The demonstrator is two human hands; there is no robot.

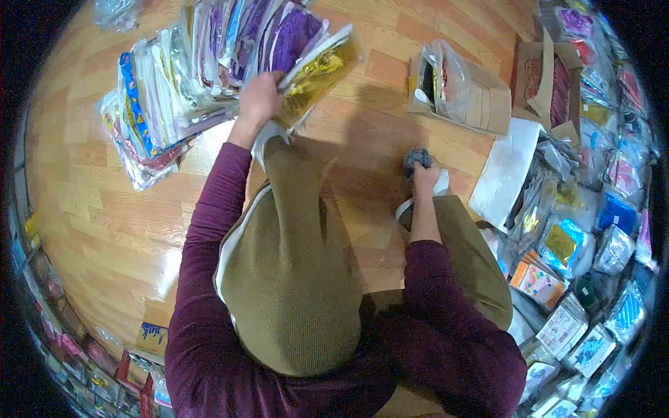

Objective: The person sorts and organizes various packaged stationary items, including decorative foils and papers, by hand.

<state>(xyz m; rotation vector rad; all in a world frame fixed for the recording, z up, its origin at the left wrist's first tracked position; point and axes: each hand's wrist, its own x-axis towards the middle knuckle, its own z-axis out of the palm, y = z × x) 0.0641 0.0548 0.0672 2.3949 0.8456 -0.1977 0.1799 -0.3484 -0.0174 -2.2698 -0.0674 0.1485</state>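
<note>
My left hand (261,101) grips the near edge of a gold shiny packet (317,78) in clear plastic, at the right end of a fanned row of plastic-wrapped packets (174,76). Purple packets (291,36) stand just beside the gold one. A packet with a blue patterned strip (136,104) lies farther left in the row. Over the wooden floor, to the right, my right hand (425,177) is closed on a grey crumpled wad (416,160), whose material I cannot make out.
An open cardboard box (488,104) with plastic-wrapped items lies at the upper right, next to another box (575,66). A white sheet (506,171) lies below them. Many packets (564,244) fill the right side. A blue-lettered carton (152,336) is at the lower left.
</note>
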